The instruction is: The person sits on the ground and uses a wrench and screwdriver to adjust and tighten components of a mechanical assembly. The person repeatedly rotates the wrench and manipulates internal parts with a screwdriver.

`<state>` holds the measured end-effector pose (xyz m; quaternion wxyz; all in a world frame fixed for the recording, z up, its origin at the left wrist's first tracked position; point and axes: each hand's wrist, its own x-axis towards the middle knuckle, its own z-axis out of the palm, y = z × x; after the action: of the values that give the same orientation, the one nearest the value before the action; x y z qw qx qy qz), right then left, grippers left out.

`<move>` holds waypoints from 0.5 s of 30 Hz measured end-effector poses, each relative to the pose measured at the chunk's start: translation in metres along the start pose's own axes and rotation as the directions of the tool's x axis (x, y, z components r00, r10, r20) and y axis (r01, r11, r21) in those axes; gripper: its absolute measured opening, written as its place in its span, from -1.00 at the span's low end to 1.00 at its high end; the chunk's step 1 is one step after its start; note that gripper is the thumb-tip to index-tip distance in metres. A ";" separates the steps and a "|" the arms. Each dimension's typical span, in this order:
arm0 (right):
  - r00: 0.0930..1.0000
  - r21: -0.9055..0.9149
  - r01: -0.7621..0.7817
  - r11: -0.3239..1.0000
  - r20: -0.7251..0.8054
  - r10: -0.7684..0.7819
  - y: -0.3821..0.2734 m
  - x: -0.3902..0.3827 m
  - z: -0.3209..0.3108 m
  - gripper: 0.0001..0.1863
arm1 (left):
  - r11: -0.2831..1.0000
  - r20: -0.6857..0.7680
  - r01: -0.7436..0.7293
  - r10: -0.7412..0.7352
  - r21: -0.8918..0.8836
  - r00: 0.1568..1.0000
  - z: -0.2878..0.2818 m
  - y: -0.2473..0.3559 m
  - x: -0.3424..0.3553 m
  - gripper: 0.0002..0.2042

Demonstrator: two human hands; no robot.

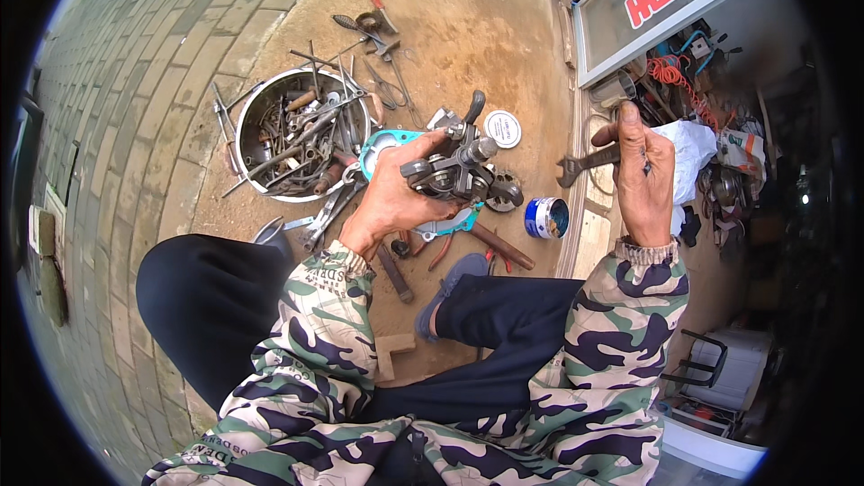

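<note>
My left hand (400, 189) is closed around a dark metal three-jaw puller (461, 166), its central screw end facing up. The jaws spread out at several sides of it. In my right hand (641, 171) is a dark open-end wrench (589, 162), with its jaw sticking out to the left of my fingers. The wrench and the puller are apart. Below the puller lies a part with a turquoise rim (441, 223), mostly covered by my left hand and the puller.
A round metal basin (238, 148) full of tools stands at the left. A blue open tin (546, 218), its white lid (502, 129), pliers (337, 207) and a hammer (504, 246) lie around. At the right are a glass door (666, 4) and a cluttered doorway.
</note>
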<state>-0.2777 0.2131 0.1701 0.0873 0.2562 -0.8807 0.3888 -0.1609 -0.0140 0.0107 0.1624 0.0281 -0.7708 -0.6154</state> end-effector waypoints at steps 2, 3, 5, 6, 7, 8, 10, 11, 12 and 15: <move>0.949 0.259 -0.312 0.914 0.043 0.312 0.010 -0.003 -0.014 -0.40 | 0.998 -0.012 0.041 -0.042 -0.052 0.999 -0.006 -0.001 -0.001 -0.18; 0.911 0.496 -0.394 0.774 0.096 0.402 0.016 -0.003 -0.025 -0.45 | 0.995 -0.008 0.058 -0.059 -0.078 0.998 -0.006 0.000 0.001 -0.18; 0.916 0.819 -0.316 0.479 0.133 0.378 0.020 -0.005 -0.043 -0.51 | 0.998 -0.015 0.002 -0.003 -0.059 1.000 -0.005 -0.004 0.002 -0.18; 0.945 0.877 -0.275 0.395 0.170 0.280 0.035 -0.008 -0.056 -0.59 | 0.998 -0.020 -0.020 0.019 -0.055 1.000 -0.003 -0.005 0.002 -0.17; 0.967 0.915 -0.252 0.316 0.227 0.112 0.042 -0.012 -0.056 -0.68 | 0.999 -0.021 -0.030 0.029 -0.023 0.999 -0.005 -0.006 0.001 -0.15; 0.974 0.923 -0.225 0.313 0.217 0.061 0.047 -0.015 -0.053 -0.70 | 0.998 -0.017 -0.057 0.057 -0.007 0.998 -0.005 -0.008 0.001 -0.15; 0.971 0.905 -0.209 0.370 0.238 -0.034 0.019 -0.014 -0.040 -0.70 | 0.998 -0.023 -0.062 0.062 0.004 0.998 -0.008 -0.004 0.001 -0.15; 0.969 0.900 -0.234 0.368 0.245 0.019 0.004 -0.014 -0.029 -0.72 | 0.998 -0.019 -0.061 0.062 0.021 0.998 -0.008 -0.002 0.001 -0.15; 0.948 0.892 -0.299 0.339 0.317 0.001 0.005 -0.011 -0.025 -0.74 | 0.999 -0.015 -0.036 0.036 0.024 0.999 -0.007 -0.001 0.001 -0.16; 0.915 0.808 -0.403 0.430 0.374 0.154 -0.003 -0.007 -0.018 -0.58 | 1.000 0.029 -0.003 0.002 0.022 1.000 -0.008 0.005 0.000 -0.15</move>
<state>-0.2713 0.2277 0.1819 -0.2295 0.1596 -0.5930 0.7551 -0.1579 -0.0203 0.0170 0.1518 0.0201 -0.7799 -0.6069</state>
